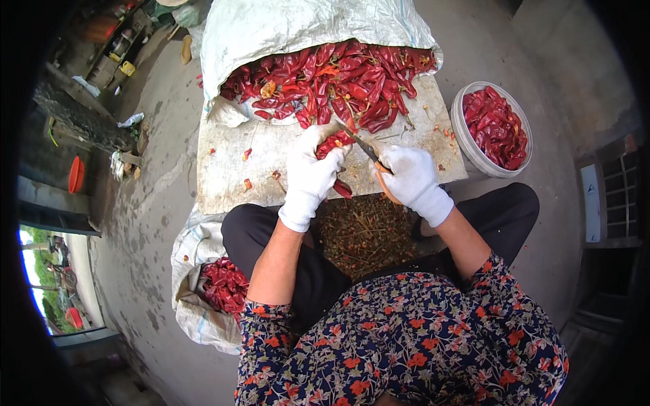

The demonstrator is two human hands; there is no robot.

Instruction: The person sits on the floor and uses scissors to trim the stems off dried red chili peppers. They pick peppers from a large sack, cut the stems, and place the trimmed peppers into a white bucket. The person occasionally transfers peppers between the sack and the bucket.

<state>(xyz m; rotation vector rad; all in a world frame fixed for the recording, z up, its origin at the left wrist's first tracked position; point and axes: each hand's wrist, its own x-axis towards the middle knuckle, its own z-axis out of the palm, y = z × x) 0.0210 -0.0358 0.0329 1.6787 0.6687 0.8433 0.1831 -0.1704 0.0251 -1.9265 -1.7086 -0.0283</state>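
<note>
My left hand (314,170), in a white knit glove, is closed around red dried chili peppers (333,144); one pepper's end hangs below the fingers. My right hand (410,175), gloved alike, grips scissors with orange handles (382,167). Their dark blades point up and left, beside the peppers in my left hand. Both hands are above the near part of a worn pale board (233,177). Behind them, a heap of whole red peppers (355,76) spills from the mouth of a white woven sack (310,25) onto the board. Scraps and stems lie scattered on it.
A white bucket (455,114) of red peppers stands right of the board. At the lower left, an open woven sack (185,284) holds more peppers. Stems and debris (365,228) cover the ground between my knees. A red basin (76,174) is at the far left.
</note>
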